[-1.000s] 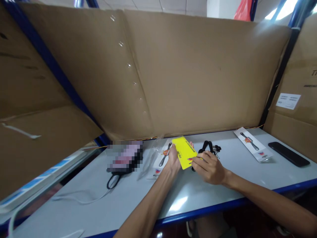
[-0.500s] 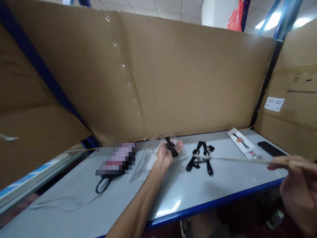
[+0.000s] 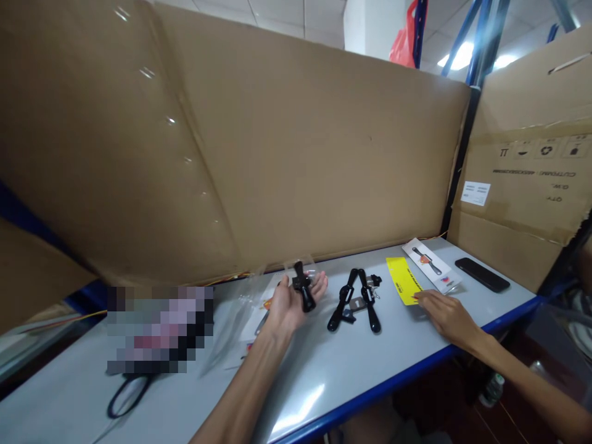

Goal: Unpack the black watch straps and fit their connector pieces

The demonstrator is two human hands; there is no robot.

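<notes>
Cardboard sheet point(image 3: 300, 142) stands along the back of your grey table point(image 3: 300, 388); a cardboard box point(image 3: 527, 203) closes off the right side. Your left hand point(image 3: 289, 305) is palm up above the table, fingers loosely spread, not clenched — a black tool point(image 3: 303, 287) lies across the palm and fingers. Clear plastic shows just behind it; you can't tell whether it wraps the tool. Your right hand point(image 3: 446, 314) pinches the near edge of a yellow card point(image 3: 401, 280) between thumb and fingers. Whether that card rests fully on the table is hard to tell. Plastic bag point(image 3: 226, 327) near your left wrist. White printed packet point(image 3: 423, 264) just beyond the yellow card, phone point(image 3: 481, 274) to its right. Pair of black tools point(image 3: 369, 305) between your hands, leaning together at the far ends — small metal plate point(image 3: 357, 303) between them.
</notes>
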